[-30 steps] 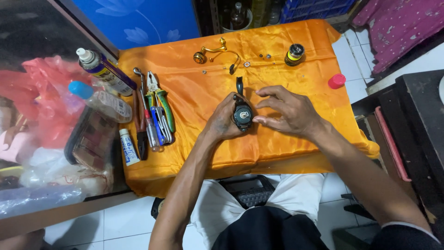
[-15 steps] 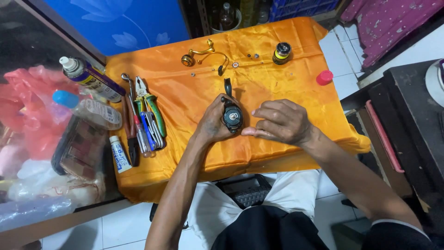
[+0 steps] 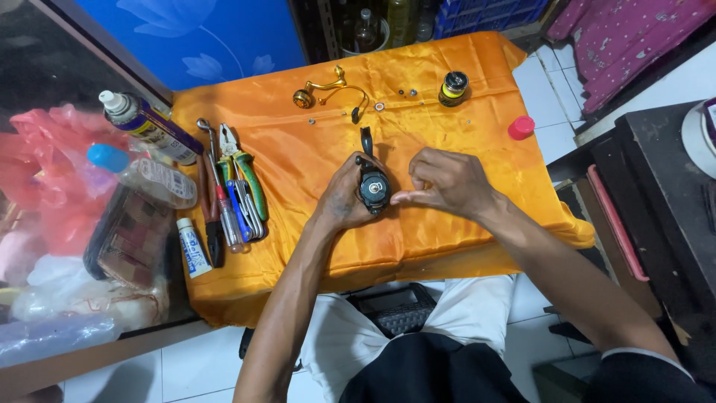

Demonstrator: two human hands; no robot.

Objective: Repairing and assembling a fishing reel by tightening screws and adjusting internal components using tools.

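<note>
Since earlier, right hand (image 3: 447, 183) shifts beside the reel (image 3: 373, 186), fingers pinched, contents unclear; left hand (image 3: 344, 195) grips it. Loose screws (image 3: 406, 93) at upper centre could roll off the cloth (image 3: 298, 149).

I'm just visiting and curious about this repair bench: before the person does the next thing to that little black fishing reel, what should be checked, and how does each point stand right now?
1. Reel held firm: the left hand has its grip around the black reel body, above the orange cloth. Ok.
2. Right hand free to work: its fingertips are at the reel's side; whether they pinch a part, cannot tell.
3. Removed parts safe: gold handle and spool lie on the cloth away from the edges. Ok.
4. Small screws and washers: lying loose on the cloth, could roll. Not ok.
5. Tools nearby: pliers and screwdrivers beside the left hand. Ok.
6. Red cap: sits at the cloth's edge. Not ok.
</note>
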